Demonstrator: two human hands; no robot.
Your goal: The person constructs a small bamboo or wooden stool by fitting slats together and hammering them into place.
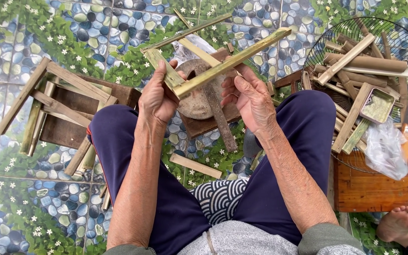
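Note:
My left hand point(157, 97) grips a short flat bamboo strip point(164, 71) together with a long split bamboo piece point(232, 59) that slants up to the right. A thinner bamboo sliver point(187, 32) runs above them. My right hand point(251, 97) sits beside the long piece with fingers curled near its lower end; whether it touches the piece I cannot tell. Under both hands lies a round wooden block point(197, 101) with a dark flat blade-like bar point(218, 115) across it.
A low wooden stool point(72, 115) with bamboo strips stands at left. A wire fan guard point(402, 42) at right holds several bamboo pieces, a small tin tray point(378, 105) and a plastic bag point(386, 148). Another person's bare foot point(400, 222) is at lower right.

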